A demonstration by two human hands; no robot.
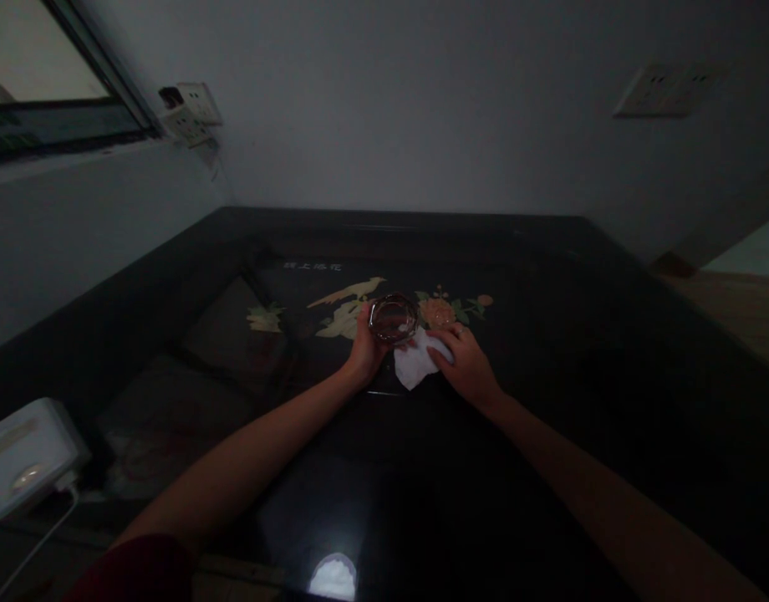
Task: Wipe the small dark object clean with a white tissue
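Note:
A dark glass ashtray [393, 320] with a faceted rim is held above the black table, its round hollow facing me. My left hand [365, 351] grips it along the left and lower side. Just to the right, my right hand [465, 361] pinches a crumpled white tissue [415, 361], whose loose corner hangs down below the glass. The tissue's upper edge meets the lower right of the rim; whether it presses on the glass is hard to tell in the dim light.
The glossy black table [384, 468] carries a printed bird and flower picture. A white box-like device [30, 456] with a cable stands at the left edge. Wall sockets [657, 90] are at the right and a window [46, 75] at upper left.

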